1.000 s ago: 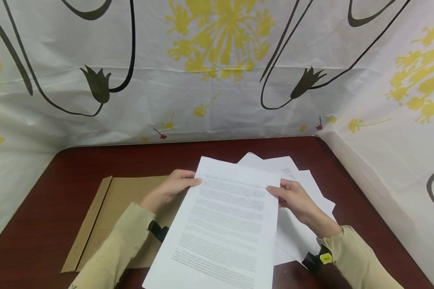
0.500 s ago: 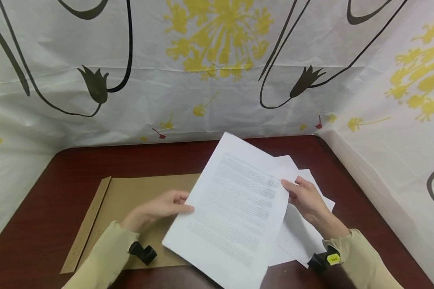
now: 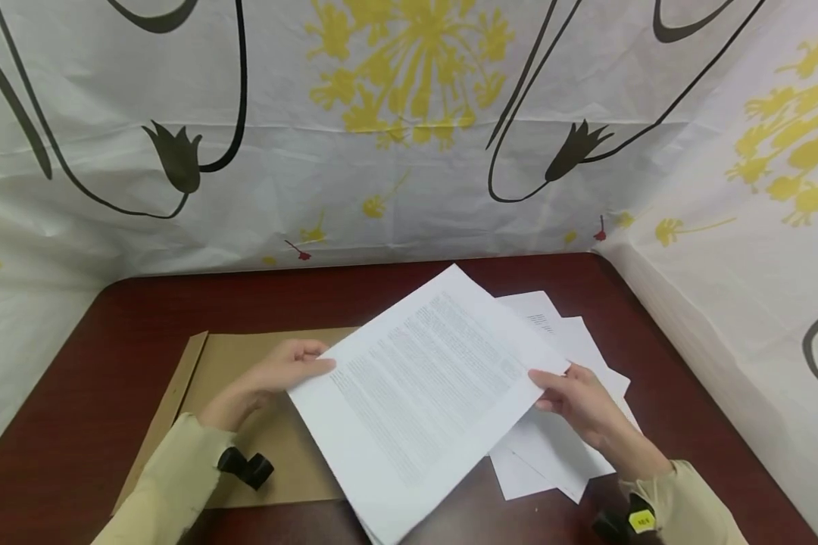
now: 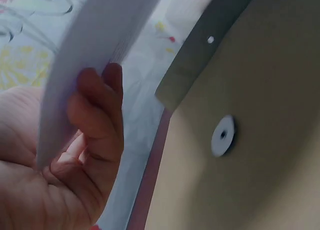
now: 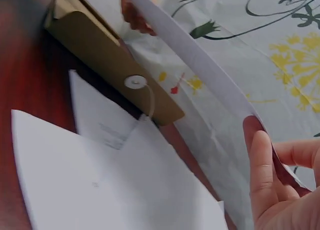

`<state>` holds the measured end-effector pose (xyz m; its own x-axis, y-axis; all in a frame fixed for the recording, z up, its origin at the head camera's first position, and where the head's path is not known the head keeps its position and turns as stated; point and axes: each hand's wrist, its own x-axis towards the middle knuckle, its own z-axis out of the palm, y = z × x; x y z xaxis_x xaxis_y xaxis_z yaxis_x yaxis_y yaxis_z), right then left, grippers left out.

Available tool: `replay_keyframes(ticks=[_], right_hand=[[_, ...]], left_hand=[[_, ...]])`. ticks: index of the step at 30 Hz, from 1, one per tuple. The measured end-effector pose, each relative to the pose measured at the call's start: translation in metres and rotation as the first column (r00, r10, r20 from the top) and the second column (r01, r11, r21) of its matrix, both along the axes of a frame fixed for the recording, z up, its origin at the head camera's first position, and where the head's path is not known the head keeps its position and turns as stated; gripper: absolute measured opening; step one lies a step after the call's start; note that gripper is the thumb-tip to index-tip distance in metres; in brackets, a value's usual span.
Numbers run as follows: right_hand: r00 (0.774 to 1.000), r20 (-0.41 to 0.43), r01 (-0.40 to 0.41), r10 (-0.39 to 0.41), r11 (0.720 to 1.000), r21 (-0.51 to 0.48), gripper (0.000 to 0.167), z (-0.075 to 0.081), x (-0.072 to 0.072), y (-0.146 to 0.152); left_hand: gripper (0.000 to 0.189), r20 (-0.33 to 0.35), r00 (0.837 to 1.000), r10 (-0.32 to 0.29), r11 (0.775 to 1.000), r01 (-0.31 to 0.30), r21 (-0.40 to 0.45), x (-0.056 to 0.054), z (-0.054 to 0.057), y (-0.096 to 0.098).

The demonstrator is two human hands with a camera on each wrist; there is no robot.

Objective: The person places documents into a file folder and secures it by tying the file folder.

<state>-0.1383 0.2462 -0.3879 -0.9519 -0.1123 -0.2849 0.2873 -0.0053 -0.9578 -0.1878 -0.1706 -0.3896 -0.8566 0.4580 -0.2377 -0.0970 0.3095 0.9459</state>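
Observation:
A stack of printed white sheets (image 3: 423,393) is held up slanting between both hands over the table. My left hand (image 3: 273,378) grips its left corner, thumb on the printed side. In the left wrist view, the fingers (image 4: 95,107) curl behind the sheets. At the opposite corner, my right hand (image 3: 579,405) pinches the stack between thumb and fingers; the right wrist view shows the sheets edge-on and slightly bowed. Under the left hand lies a brown kraft document envelope (image 3: 273,462), partly covered by the stack. A round white button (image 4: 223,136) sits on it.
More white sheets (image 3: 555,446) lie fanned out on the dark red-brown table (image 3: 143,310), below the right hand. A string hangs from the envelope's button (image 5: 135,81) in the right wrist view. A white patterned cloth (image 3: 266,189) encloses the table's back and sides.
The stack has turned clockwise, its far corner swinging right. My left hand has shifted left and my right hand slightly right and nearer. The envelope and loose sheets stay put.

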Motion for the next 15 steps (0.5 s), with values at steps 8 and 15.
replay_keyframes(ticks=[8, 15], right_hand=[[0.969, 0.017, -0.244, 0.245, 0.969, -0.044, 0.018, -0.010, 0.015, 0.001], [0.952, 0.022, -0.304, 0.306, 0.950, -0.063, 0.033, -0.017, 0.019, 0.000]], left_hand=[[0.030, 0.015, 0.998, -0.058, 0.998, 0.058, 0.036, -0.018, -0.002, -0.018], [0.029, 0.078, 0.985, -0.156, 0.987, 0.151, 0.063, -0.029, 0.000, -0.019]])
